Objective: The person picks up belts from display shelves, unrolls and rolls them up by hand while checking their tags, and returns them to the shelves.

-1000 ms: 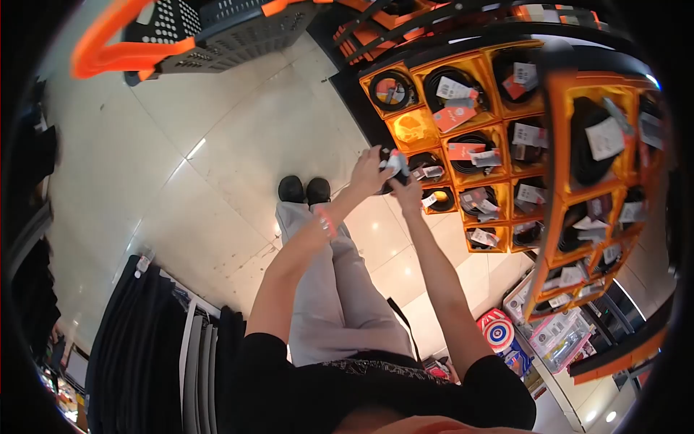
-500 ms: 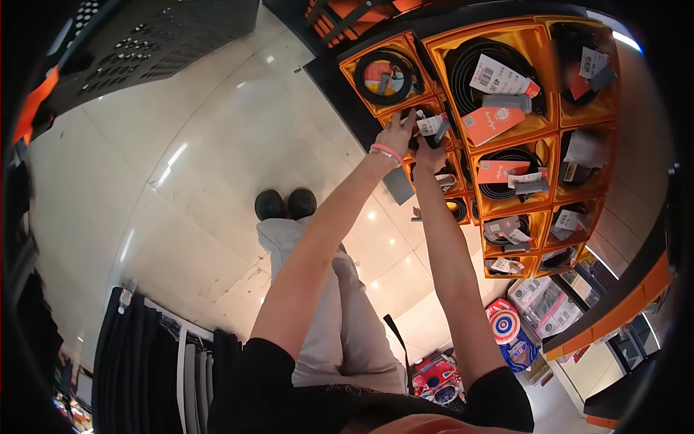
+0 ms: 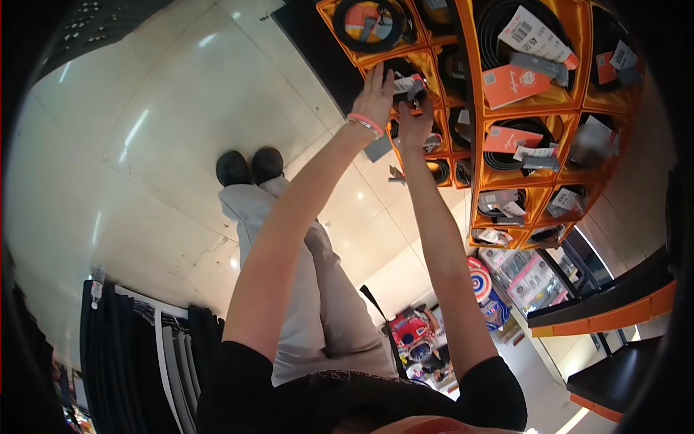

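My left hand (image 3: 374, 98), with a pink band at its wrist, lies with fingers stretched out along the left side of a coiled dark belt (image 3: 395, 70). The belt sits in an orange-lined compartment (image 3: 423, 58) and carries a white price tag (image 3: 406, 84) and a grey piece that looks like a clip. My right hand (image 3: 417, 124) is at the near side of the same belt, its fingers apart and touching or very close to it. Part of the belt is hidden behind my fingers. Another coiled black belt (image 3: 369, 25) rests in the compartment beyond.
On the right, a raised orange-lined display (image 3: 473, 72) holds several more coiled belts with orange and white tags. Trousers (image 3: 119, 347) hang on a rack at lower left. Boxed toys (image 3: 488, 289) stand at lower right. My shoes (image 3: 249, 166) are on the tiled floor (image 3: 166, 195).
The view has shifted, so the display sits higher in the picture. The belt now lies lower in its compartment; my left fingers have straightened and my right hand has loosened from it.
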### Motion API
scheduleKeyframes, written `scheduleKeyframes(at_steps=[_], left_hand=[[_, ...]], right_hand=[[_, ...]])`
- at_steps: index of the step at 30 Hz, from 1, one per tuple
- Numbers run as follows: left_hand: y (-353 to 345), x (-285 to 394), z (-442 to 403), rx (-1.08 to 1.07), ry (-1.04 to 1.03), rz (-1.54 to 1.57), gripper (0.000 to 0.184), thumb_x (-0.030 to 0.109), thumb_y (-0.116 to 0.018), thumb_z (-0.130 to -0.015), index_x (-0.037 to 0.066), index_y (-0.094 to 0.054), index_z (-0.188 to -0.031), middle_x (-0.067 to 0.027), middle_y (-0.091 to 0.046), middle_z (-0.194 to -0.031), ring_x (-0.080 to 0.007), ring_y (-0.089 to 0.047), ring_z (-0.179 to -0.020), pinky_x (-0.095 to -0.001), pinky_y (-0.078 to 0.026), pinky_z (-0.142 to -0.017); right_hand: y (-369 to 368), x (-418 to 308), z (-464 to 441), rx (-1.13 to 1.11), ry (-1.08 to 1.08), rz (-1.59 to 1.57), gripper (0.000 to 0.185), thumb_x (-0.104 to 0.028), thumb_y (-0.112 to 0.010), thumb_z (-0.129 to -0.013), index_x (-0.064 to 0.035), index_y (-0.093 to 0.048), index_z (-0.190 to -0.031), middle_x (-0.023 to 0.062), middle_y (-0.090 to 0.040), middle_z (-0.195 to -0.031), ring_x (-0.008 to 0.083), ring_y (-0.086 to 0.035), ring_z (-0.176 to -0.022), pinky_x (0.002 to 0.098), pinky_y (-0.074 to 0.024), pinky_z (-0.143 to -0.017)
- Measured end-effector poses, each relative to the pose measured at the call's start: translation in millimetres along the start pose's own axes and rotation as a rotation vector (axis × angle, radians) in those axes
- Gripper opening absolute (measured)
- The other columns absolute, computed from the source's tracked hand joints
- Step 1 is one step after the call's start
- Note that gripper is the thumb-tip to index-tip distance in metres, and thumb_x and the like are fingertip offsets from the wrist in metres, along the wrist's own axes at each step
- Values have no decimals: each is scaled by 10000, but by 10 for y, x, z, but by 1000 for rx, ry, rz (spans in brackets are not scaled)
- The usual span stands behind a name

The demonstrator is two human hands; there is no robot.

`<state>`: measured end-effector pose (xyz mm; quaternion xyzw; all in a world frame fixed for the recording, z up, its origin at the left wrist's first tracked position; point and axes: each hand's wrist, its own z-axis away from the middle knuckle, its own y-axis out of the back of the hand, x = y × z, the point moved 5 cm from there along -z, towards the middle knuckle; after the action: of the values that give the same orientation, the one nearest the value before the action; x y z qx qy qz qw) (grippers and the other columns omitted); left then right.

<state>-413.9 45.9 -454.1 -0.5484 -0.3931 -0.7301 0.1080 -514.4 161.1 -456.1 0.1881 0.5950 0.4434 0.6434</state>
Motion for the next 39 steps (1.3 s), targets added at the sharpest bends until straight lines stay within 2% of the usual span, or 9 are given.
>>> scheduleKeyframes(at_steps=[5, 8, 14, 18, 25, 27, 31, 35, 39], left_hand=[[49, -69, 217, 90, -52, -78, 515, -6, -605, -705, -35, -493, -1207, -191, -407, -1306, -350, -441, -1173, -418, -426, -924], [-29, -68, 257, 3, -158, -270, 384, 17, -612, -678, -26, -584, -1059, -141, -527, -1150, -295, -488, -1106, -383, -388, -921], [-5, -105, 287, 16, -203, -278, 346, 55, -585, -727, -29, -585, -1062, -137, -530, -1161, -282, -476, -1124, -390, -368, -941], [25, -158, 433, 15, -159, -180, 435, 47, -603, -728, 13, -549, -1158, -109, -496, -1233, -269, -454, -1157, -404, -359, -959], [-50, -295, 785, -6, -1, -10, 369, 71, -590, -784, 54, -557, -1152, -90, -509, -1206, -273, -480, -1117, -400, -377, -938], [-113, -313, 915, -69, 6, 26, 340, 66, -582, -793, 61, -563, -1132, -86, -558, -1124, -260, -529, -1044, -391, -409, -895], [-169, -285, 1215, -178, 49, 106, 325, 72, -584, -796, 65, -564, -1120, -95, -598, -1040, -265, -566, -969, -393, -438, -847], [-174, -271, 1503, -278, 118, 163, 306, 73, -576, -805, 55, -564, -1110, -117, -607, -1006, -284, -590, -899, -399, -471, -787], [-135, -263, 1520, -251, 141, 210, 305, 72, -573, -809, 45, -559, -1113, -125, -605, -1009, -291, -595, -888, -396, -484, -774]], right_hand=[[131, -169, 678, 30, -60, -221, 386, -63, -600, -837, 57, -489, -1187, 139, -571, -1104, 175, -644, -722, 266, -529, -531], [267, -13, 857, -9, -207, -250, 354, -87, -587, -873, 38, -476, -1185, 114, -537, -1152, 169, -621, -755, 262, -531, -561], [566, 753, 1056, 104, -590, -235, 195, -74, -563, -878, 4, -546, -1056, 65, -587, -848, 150, -614, -683, 274, -550, -543], [766, 1016, 1153, 221, -714, -230, 240, -90, -537, -890, -6, -549, -1114, 60, -598, -918, 164, -617, -751, 318, -570, -624], [1077, 1382, 917, 248, -785, -322, 137, -119, -552, -846, -56, -570, -966, 38, -592, -895, 162, -593, -761, 364, -559, -705], [1251, 1572, 743, 308, -757, -319, 150, -123, -503, -841, -43, -582, -940, 59, -595, -886, 168, -591, -722, 322, -535, -581], [1681, 1606, 495, 687, -711, -309, 251, -230, -518, -886, -1, -553, -984, 103, -581, -900, 201, -582, -710, 343, -540, -561], [2073, 1645, 211, 752, -511, -324, 436, -373, -511, -898, 11, -468, -1100, 126, -498, -1037, 287, -535, -934, 438, -544, -770], [2079, 1758, 150, 708, -748, -599, 460, -420, -564, -865, -59, -491, -1141, 99, -491, -1136, 245, -517, -958, 410, -518, -785]])
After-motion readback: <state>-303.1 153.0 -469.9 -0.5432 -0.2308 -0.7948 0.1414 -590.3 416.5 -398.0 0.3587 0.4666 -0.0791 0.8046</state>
